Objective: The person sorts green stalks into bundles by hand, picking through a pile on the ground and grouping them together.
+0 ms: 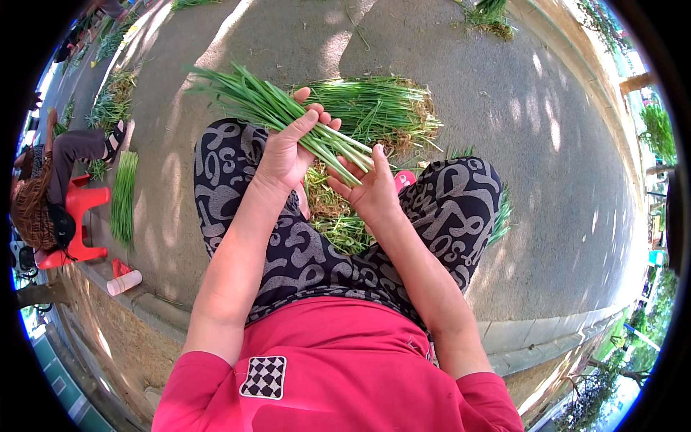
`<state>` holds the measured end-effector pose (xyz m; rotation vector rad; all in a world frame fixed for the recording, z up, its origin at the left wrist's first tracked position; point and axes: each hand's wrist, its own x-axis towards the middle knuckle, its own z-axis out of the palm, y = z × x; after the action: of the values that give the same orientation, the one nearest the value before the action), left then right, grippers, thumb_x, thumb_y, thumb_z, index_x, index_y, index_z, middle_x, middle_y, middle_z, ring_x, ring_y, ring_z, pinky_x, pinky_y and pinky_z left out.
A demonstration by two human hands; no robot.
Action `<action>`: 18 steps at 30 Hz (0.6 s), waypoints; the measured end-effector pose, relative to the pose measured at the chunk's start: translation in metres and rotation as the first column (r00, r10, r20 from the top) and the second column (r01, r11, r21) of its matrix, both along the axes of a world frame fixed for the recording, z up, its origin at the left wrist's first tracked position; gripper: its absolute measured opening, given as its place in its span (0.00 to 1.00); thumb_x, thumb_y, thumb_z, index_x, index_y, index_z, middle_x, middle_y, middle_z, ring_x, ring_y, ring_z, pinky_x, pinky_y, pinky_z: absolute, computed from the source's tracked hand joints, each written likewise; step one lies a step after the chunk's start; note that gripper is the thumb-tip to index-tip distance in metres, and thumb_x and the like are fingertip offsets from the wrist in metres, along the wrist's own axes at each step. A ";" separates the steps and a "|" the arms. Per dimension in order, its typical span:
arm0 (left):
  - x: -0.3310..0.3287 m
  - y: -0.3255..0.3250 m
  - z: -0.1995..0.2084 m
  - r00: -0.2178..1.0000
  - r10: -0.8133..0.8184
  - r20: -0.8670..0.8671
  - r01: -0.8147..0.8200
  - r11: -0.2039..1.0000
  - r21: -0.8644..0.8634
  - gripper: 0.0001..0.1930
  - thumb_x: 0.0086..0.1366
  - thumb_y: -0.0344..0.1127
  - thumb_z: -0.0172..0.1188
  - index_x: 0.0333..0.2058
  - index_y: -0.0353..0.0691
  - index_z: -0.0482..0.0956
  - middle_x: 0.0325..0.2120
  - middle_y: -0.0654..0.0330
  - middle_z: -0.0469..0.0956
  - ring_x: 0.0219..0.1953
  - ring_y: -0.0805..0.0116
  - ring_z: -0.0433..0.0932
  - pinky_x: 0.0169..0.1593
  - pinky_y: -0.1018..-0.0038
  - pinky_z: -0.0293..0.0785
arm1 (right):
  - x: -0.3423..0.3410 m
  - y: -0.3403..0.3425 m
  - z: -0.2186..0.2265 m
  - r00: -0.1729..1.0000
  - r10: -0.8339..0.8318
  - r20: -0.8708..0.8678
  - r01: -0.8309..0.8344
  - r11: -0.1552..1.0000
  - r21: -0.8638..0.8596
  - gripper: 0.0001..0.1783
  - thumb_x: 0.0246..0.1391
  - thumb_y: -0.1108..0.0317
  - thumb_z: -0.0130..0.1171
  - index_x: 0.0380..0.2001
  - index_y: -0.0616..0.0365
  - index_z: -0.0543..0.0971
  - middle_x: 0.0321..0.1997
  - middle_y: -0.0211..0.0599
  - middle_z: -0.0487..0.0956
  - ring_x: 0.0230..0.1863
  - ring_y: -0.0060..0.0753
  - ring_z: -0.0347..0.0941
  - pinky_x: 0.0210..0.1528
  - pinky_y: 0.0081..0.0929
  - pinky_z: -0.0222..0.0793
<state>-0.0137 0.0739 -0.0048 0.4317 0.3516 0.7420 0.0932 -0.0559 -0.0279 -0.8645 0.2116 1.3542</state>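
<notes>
A bunch of long green chives [263, 108] lies slantwise in front of me, leaf tips to the upper left and pale stem ends to the lower right. My left hand [291, 144] is closed round its middle, thumb on top. At the pale ends, my right hand [371, 187] cups the stems between thumb and fingers. Just beyond, a larger heap of chives [367, 104] rests on the ground, brown roots toward the right. Between my legs is a pile of yellowish trimmings and loose leaves [338, 223].
Another chive bundle [124, 198] lies on the pavement at left, near a red plastic stool [83, 219] with a seated person [43, 191]. A white cylindrical container [124, 282] lies below it. More greens [489, 20] are at the far right. A kerb [554, 335] runs behind me.
</notes>
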 end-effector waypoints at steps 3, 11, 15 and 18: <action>0.001 -0.003 -0.001 0.999 -0.024 -0.038 0.026 0.998 0.061 0.21 0.60 0.23 0.60 0.52 0.44 0.71 0.36 0.63 0.78 0.40 0.70 0.78 0.55 0.61 0.74 | -0.002 0.001 0.002 0.999 -0.041 -0.030 0.041 0.999 0.017 0.34 0.64 0.41 0.37 0.51 0.65 0.68 0.49 0.47 0.75 0.46 0.41 0.75 0.48 0.38 0.76; 0.005 -0.006 0.002 0.992 -0.032 -0.125 0.053 0.984 0.170 0.24 0.59 0.22 0.59 0.54 0.43 0.68 0.36 0.61 0.78 0.40 0.65 0.79 0.51 0.61 0.76 | -0.004 0.005 0.007 0.994 -0.107 0.031 0.107 0.994 0.004 0.33 0.65 0.42 0.37 0.52 0.64 0.69 0.51 0.46 0.74 0.51 0.40 0.73 0.52 0.38 0.74; 0.005 -0.009 0.001 0.990 -0.021 -0.140 0.048 0.981 0.189 0.25 0.58 0.21 0.60 0.55 0.42 0.67 0.36 0.59 0.78 0.40 0.61 0.79 0.48 0.62 0.77 | -0.004 0.004 0.010 0.989 -0.068 0.132 0.062 0.997 0.045 0.33 0.65 0.42 0.37 0.55 0.62 0.68 0.53 0.43 0.74 0.54 0.39 0.71 0.55 0.39 0.69; 0.004 -0.006 0.000 0.995 -0.018 -0.095 0.028 0.994 0.105 0.23 0.59 0.21 0.59 0.53 0.44 0.69 0.36 0.61 0.78 0.41 0.65 0.78 0.54 0.60 0.74 | -0.002 0.005 0.016 0.992 -0.047 0.120 0.035 0.995 0.095 0.36 0.63 0.38 0.37 0.57 0.60 0.66 0.55 0.43 0.72 0.57 0.38 0.69 0.57 0.39 0.63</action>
<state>-0.0096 0.0680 -0.0048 0.5715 0.3963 0.7217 0.0915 -0.0504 -0.0122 -0.8572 0.0711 1.2587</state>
